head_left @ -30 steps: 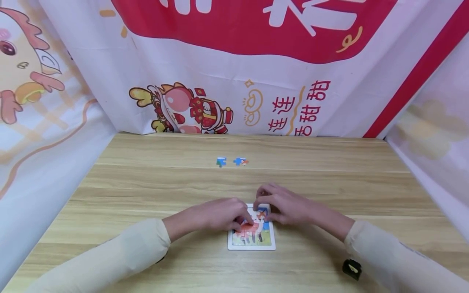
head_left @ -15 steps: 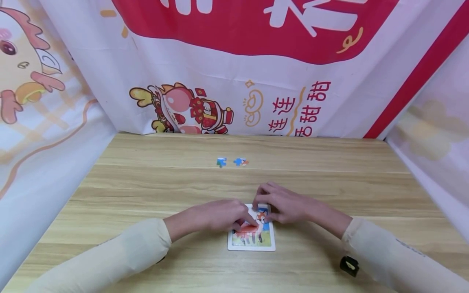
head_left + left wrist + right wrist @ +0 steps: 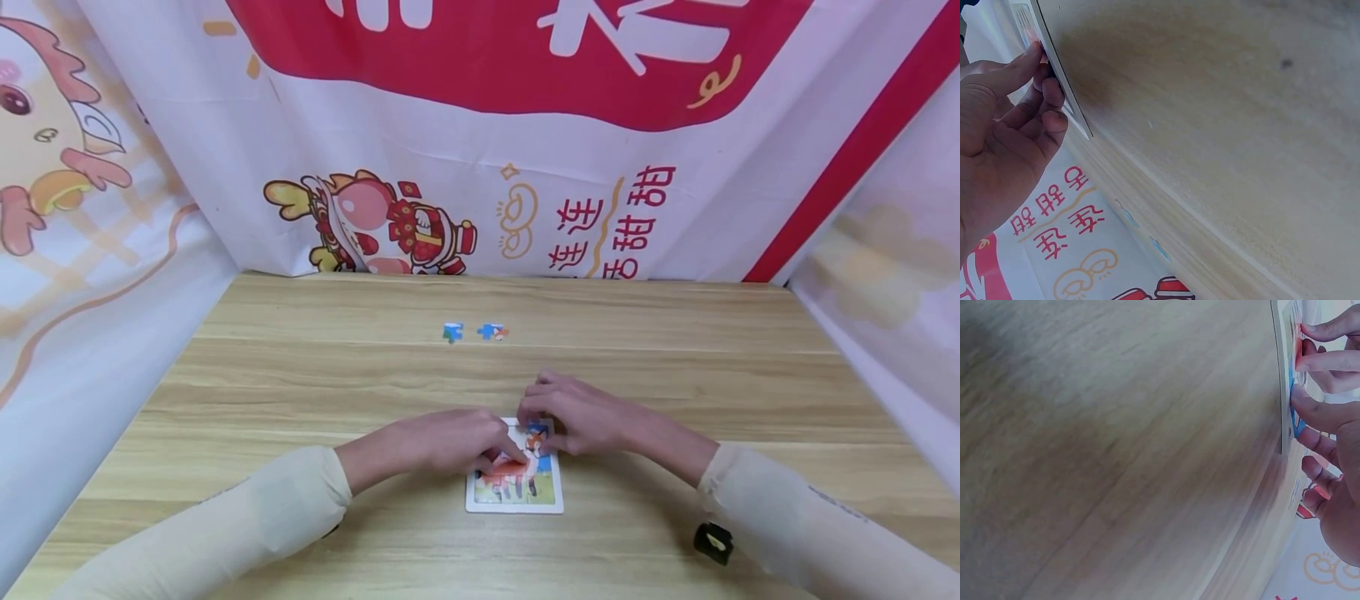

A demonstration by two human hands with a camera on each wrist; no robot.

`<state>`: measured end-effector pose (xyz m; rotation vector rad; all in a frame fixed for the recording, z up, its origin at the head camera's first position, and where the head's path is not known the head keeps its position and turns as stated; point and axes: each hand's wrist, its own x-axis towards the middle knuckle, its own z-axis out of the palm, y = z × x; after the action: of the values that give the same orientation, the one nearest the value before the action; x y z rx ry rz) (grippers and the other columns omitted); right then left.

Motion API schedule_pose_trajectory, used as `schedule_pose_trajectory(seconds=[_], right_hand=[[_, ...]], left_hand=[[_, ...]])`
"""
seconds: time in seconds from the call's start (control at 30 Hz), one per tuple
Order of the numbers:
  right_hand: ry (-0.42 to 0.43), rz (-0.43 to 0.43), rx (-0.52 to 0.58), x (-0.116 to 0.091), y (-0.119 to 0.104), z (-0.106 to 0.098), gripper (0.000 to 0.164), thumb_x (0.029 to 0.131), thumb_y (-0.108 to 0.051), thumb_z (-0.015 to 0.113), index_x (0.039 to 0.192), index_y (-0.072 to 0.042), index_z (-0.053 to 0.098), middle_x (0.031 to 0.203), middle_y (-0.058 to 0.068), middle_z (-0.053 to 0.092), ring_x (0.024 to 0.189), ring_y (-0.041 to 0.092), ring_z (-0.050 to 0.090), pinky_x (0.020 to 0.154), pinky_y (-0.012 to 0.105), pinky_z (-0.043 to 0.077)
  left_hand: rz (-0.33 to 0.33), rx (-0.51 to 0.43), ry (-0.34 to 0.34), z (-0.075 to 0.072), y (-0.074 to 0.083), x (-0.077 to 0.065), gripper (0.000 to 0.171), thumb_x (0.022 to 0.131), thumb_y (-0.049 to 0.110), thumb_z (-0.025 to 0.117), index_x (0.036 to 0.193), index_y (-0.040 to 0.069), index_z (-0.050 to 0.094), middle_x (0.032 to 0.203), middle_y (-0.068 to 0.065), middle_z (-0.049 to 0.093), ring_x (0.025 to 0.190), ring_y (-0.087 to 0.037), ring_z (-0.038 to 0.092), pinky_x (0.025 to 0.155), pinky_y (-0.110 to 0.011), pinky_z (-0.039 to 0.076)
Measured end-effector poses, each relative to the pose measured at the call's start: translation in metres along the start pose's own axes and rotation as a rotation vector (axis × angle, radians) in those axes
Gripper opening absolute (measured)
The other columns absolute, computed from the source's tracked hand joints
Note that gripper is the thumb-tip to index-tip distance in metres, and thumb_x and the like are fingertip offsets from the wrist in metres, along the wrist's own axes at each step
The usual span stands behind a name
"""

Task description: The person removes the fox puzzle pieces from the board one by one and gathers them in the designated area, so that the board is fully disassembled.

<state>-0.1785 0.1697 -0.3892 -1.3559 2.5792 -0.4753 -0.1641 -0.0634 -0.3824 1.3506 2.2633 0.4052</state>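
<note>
A small jigsaw puzzle in a white tray (image 3: pixel 517 509) lies on the table in the head view, showing an orange animal on blue and green. My left hand (image 3: pixel 461 442) reaches over its left side, the extended index finger pressing on the orange body and the thumb touching lower left. At the upper right corner my right hand (image 3: pixel 581 417) pinches a puzzle piece (image 3: pixel 536 440) with an orange-and-white face, between thumb and index finger. Blue of this piece (image 3: pixel 1299 424) shows in the right wrist view. The hands cover part of the puzzle's top and left.
Two loose puzzle pieces lie farther back on the wooden table (image 3: pixel 337 358): a blue-green one (image 3: pixel 453 332) and a blue-orange one (image 3: pixel 492 332). Printed cloth (image 3: pixel 480 133) hangs behind the table and at both sides.
The left index finger has slid slightly right across the orange body. My right hand has shifted very slightly at the upper right corner. The loose pieces have stayed put.
</note>
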Motion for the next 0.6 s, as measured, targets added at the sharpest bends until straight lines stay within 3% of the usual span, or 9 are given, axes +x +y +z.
schedule_pose_trajectory(seconds=[0.33, 0.6], right_hand=[[-0.014, 0.050, 0.209, -0.0005, 0.0015, -0.0045, 0.019, 0.091, -0.001, 0.077, 0.101, -0.016, 0.070, 0.089, -0.007, 0.060, 0.084, 0.012, 0.055, 0.075, 0.028, 0.052], [-0.002, 0.080, 0.361, -0.0058, 0.0072, -0.0102, 0.014, 0.096, -0.001, 0.071, 0.105, -0.012, 0.070, 0.093, -0.006, 0.066, 0.081, 0.009, 0.058, 0.072, 0.028, 0.054]], left_hand=[[0.002, -0.014, 0.020, 0.0023, -0.0004, -0.0012, 0.036, 0.098, 0.006, 0.070, 0.133, 0.015, 0.071, 0.095, 0.006, 0.072, 0.071, -0.002, 0.052, 0.065, -0.014, 0.045], [0.021, -0.081, 0.069, 0.0053, -0.0070, -0.0044, 0.034, 0.095, 0.003, 0.074, 0.128, 0.011, 0.074, 0.080, 0.011, 0.059, 0.072, -0.001, 0.049, 0.066, -0.016, 0.043]])
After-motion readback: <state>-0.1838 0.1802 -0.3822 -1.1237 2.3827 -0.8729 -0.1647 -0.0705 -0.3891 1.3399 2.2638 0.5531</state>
